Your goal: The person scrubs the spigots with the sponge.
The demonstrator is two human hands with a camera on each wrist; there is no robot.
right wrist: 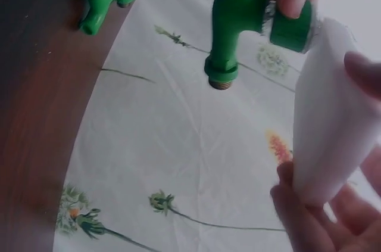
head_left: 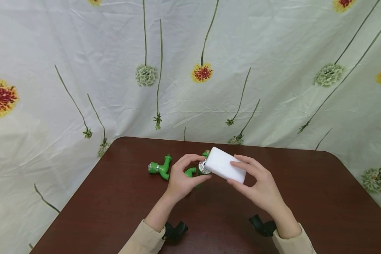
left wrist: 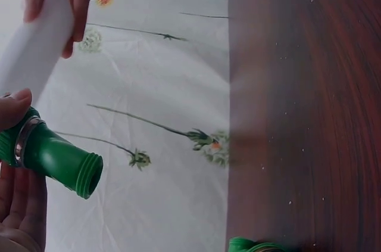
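My left hand (head_left: pixel 181 180) grips a green plastic tap (right wrist: pixel 229 16) by its ribbed knob end, thumb and fingers on either side. In the left wrist view the threaded inlet of the tap (left wrist: pixel 62 159) points away from the palm. My right hand (head_left: pixel 262 183) pinches a white sponge block (head_left: pixel 224 165) between thumb and fingers. One end of the sponge meets the tap's round silver knob face (head_left: pixel 204 167), partly covering it. Both things are held up above the table.
Another green tap (head_left: pixel 162 168) lies on the dark brown table (head_left: pixel 114 211), left of the hands. A white flower-printed cloth (head_left: pixel 177 91) hangs behind the table's back edge. Black wrist mounts (head_left: pixel 176 231) sit at both cuffs.
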